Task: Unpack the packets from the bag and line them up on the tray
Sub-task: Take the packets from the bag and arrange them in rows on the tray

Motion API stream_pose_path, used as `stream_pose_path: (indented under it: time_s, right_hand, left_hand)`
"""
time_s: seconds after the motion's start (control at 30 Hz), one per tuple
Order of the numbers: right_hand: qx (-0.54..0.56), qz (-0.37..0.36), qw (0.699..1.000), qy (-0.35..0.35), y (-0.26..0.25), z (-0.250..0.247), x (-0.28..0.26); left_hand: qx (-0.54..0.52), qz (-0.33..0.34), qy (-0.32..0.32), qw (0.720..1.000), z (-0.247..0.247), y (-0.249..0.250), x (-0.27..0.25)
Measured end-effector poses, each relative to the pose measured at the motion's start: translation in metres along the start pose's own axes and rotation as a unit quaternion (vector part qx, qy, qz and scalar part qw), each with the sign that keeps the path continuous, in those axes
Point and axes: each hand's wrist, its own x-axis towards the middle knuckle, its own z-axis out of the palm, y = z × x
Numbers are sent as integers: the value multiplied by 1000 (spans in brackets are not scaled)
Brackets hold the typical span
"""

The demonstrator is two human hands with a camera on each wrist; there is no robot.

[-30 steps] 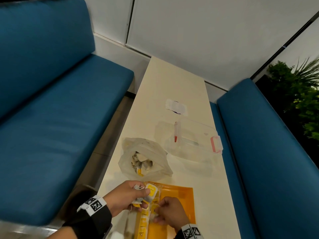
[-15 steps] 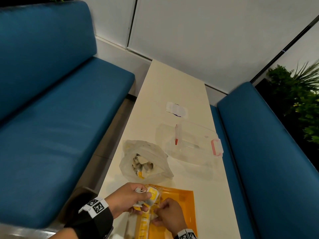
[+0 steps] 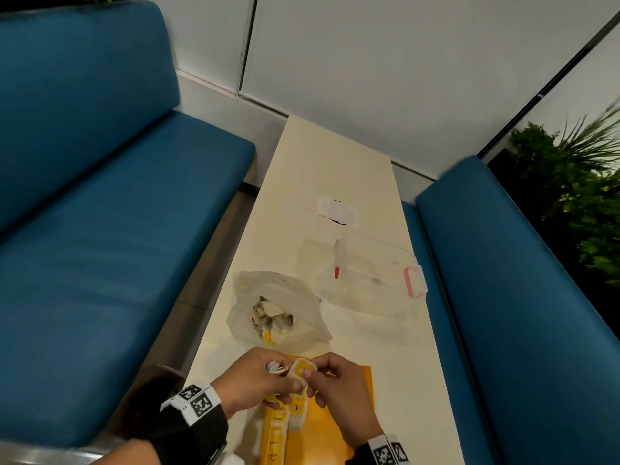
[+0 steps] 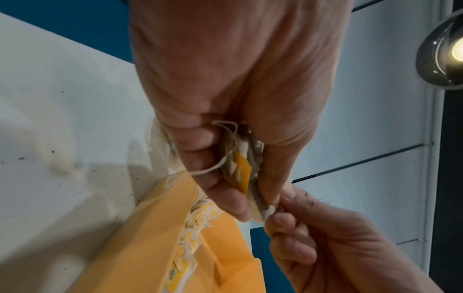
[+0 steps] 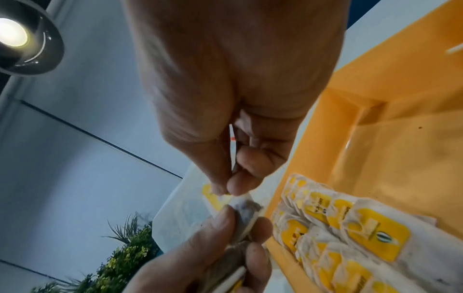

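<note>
Beyond, bag (image 3: 278, 307) and clear box (image 3: 375, 273) flank blue benches (image 3: 100, 263).

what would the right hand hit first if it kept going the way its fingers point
Likely the bunch of packets held in the left hand: the right hand already pinches one packet at its tips. Beyond that lies the bag, though depth is unclear.
</note>
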Motion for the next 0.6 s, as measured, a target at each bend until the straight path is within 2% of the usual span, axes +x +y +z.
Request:
stream_pose_path:
  time_s: [0.3, 0.6]
  right_hand:
    - [5, -18, 1000, 15, 7, -9, 4]
    - [-80, 96, 990, -66, 59, -24, 8]
  left_hand:
    - [-12, -24, 34, 999, -10, -10, 2]
    - [-25, -46, 11, 999, -17, -21, 0]
